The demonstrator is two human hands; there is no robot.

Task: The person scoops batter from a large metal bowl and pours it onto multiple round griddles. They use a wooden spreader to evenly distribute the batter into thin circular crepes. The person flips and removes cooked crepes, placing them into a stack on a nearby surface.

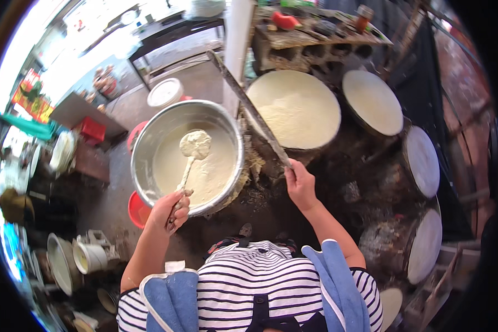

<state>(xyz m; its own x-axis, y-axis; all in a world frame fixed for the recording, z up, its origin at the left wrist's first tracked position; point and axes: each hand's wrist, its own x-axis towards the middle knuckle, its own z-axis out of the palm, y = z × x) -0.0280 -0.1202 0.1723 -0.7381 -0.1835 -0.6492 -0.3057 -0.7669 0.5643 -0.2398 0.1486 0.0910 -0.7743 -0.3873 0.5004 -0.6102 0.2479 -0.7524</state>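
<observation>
My left hand (175, 211) grips the handle of a batter-coated ladle (195, 144), whose bowl is heaped with thick batter. The ladle is over a large metal basin (137, 170) holding pale batter (209, 182). My right hand (301, 182) holds one end of a long, narrow, flat stick (249, 106). The stick slants up and left across the near-left edge of a large round griddle (301, 108), which is covered with a pale layer. Whether the stick touches the griddle I cannot tell.
More round griddles (372, 103) curve down the right side. A cluttered ledge (328, 41) is behind, beside a white post (236, 50). Near the basin are a lidded white bucket (166, 92) and a red container (139, 209). Pots and a white bucket (90, 257) are at lower left.
</observation>
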